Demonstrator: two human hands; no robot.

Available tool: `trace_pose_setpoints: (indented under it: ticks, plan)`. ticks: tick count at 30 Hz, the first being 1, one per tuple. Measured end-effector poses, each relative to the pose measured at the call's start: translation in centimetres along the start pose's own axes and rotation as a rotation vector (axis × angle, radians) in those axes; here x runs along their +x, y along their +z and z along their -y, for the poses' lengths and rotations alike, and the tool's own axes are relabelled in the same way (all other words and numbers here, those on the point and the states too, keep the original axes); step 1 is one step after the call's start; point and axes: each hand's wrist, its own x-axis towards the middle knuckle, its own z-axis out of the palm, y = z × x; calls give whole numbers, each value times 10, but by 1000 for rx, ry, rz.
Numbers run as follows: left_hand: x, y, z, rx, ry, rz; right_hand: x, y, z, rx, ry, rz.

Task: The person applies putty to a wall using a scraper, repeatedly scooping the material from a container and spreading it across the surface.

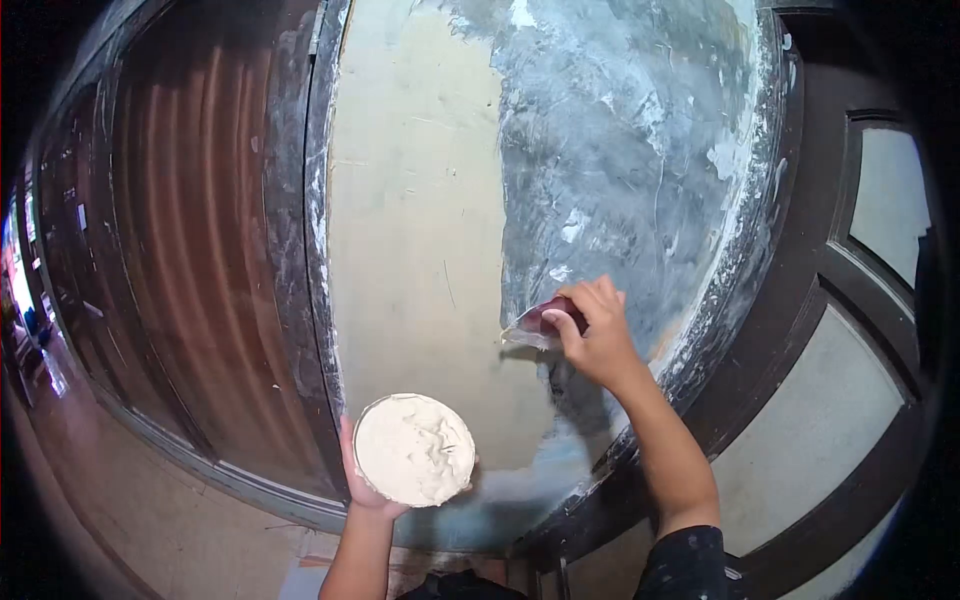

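My right hand [592, 325] is closed around the dark red handle of a putty knife [532, 328]. The blade's edge meets the wall [420, 240] at the border between smooth cream putty on the left and bare, mottled blue-grey surface [620, 130] on the right. Lower down, my left hand [365, 480] supports a round tub of putty [405, 450] from below and the side. Off-white, creamy putty fills it to the rim, with ridges and scoop marks on its right half. Part of the left hand's fingers is hidden behind the tub.
A dark wooden frame with a glass panel [190, 230] stands to the left. On the right is a dark door [800, 330] with pale panels. Putty smears mark the frame [325, 200] beside the wall. Tiled floor [170, 480] shows at lower left.
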Motion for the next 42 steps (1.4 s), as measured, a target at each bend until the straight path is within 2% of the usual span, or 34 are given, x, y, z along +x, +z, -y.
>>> trace_pose_setpoints:
  ticks: [3,5,7,9,11,12,14,15,18,19,20,22,23,24,26,28,30,32,33,35,36,38,39,40,42]
  plan:
    - [-4,8,-4,-56,21,-10,0,20,-14,-219,4,58]
    - [-10,19,-10,61,-2,129,13,19,-21,-215,-10,-13]
    - [-9,15,-12,70,44,38,23,14,-28,-169,-12,-124]
    - [-10,16,-12,80,81,-14,15,15,-24,-185,-38,-55]
    - [-12,23,-14,98,48,159,5,24,-25,-249,-129,20]
    - [-12,20,-13,97,55,158,9,25,-27,-245,-134,20]
    - [-12,13,-11,66,79,10,23,26,-33,-236,-139,-126]
    - [-13,17,-11,60,65,22,29,26,-39,-283,-143,-204]
    - [-14,13,-10,47,87,-17,26,21,-35,-196,-137,-184]
    - [-17,17,-11,44,54,123,17,22,-30,-178,-173,-127]
    - [-17,16,-13,43,55,123,16,25,-30,-177,-174,-126]
    - [-19,15,-14,54,47,115,15,33,-33,-337,-239,-41]
    - [-18,10,-13,42,73,32,27,34,-40,-262,-223,-131]
    - [-18,12,-13,40,73,30,36,31,-42,-262,-223,-128]
    - [-19,17,-13,-63,45,30,47,21,-41,-245,-161,-282]
    - [-18,16,-15,-17,44,49,33,21,-37,-240,-160,-234]
    - [-18,15,-15,-8,52,76,16,29,-33,-241,-225,-40]
    - [-16,2,-15,14,120,-74,20,36,-39,-329,-265,-45]
    - [-17,6,-15,15,118,-75,35,33,-39,-309,-220,-139]
    - [-21,18,-15,58,67,149,54,27,-38,-277,-159,-304]
    - [-22,11,-14,56,65,148,50,26,-38,-279,-157,-301]
    - [-22,-6,-13,49,147,-50,36,25,-35,-198,-227,-213]
    - [-28,12,-13,26,94,96,22,26,-31,-225,-248,-122]
    - [-26,6,-13,23,98,99,17,31,-34,-225,-254,-122]
    - [-24,-12,-12,19,139,-84,9,40,-43,-336,-262,-18]
